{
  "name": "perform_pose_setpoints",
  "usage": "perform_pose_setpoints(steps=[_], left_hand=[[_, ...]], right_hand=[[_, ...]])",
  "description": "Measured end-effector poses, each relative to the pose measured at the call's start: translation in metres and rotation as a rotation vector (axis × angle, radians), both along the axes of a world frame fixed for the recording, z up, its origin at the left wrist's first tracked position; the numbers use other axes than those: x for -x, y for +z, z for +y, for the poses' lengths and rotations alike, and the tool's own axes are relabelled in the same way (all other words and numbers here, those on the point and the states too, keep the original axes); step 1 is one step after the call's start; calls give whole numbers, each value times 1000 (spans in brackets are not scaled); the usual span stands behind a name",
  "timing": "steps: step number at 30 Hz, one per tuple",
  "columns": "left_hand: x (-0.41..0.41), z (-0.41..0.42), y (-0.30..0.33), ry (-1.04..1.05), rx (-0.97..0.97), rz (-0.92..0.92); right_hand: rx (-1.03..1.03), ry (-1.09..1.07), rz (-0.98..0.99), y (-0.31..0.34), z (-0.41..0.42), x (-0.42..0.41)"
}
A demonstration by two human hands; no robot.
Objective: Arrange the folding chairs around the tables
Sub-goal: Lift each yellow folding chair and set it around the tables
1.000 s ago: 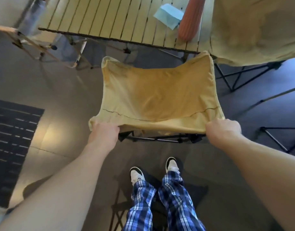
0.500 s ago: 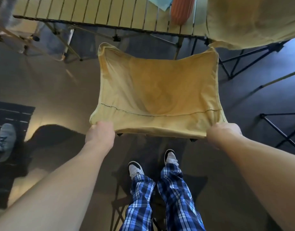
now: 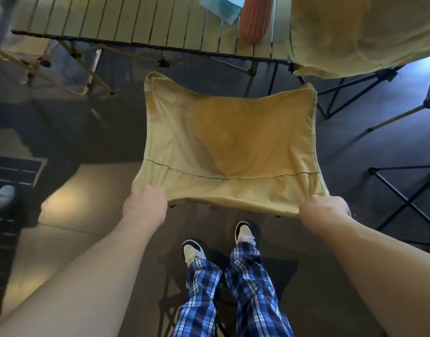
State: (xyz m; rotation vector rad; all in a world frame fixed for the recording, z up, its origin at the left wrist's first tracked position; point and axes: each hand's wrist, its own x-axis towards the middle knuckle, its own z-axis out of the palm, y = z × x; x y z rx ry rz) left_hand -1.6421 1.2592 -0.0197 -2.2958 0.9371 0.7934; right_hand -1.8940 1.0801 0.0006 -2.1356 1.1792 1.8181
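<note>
chair point(image 3: 231, 147) before table point(image 3: 136, 23) | vase point(image 3: 254, 18) on table | second chair point(image 3: 362, 32) right

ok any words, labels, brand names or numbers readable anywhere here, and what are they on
None: no text can be read in this view.
Yellow fabric chair, held by the left hand and right hand: plain cloth with a stitched seam, no tag showing.
Slatted table: no markings.
Orange ribbed vase: no label.
Blue cloth: no print visible.
Shoes: no logo legible.
</note>
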Motion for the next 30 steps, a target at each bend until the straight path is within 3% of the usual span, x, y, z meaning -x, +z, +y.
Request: perform_pose_setpoints(steps=[11,15,19,22,26,30], left_hand=[[-5,22,-3,90,-61,-30],[-18,46,-4,176,80,126],[-16,87,6,286,367,224],[-13,132,18,548,505,164],[13,209,30,950,496,101],[91,294,34,1283,455,32]], right_hand=[[-39,73,41,-2,20,-14],[-91,162,121,8,26,-37],[-136,313,-26,20,40,-94],[-138,524,-262,31,72,-155],[-162,829,-532,44,138,-208],[-190,1112,-553,51,219,-213]])
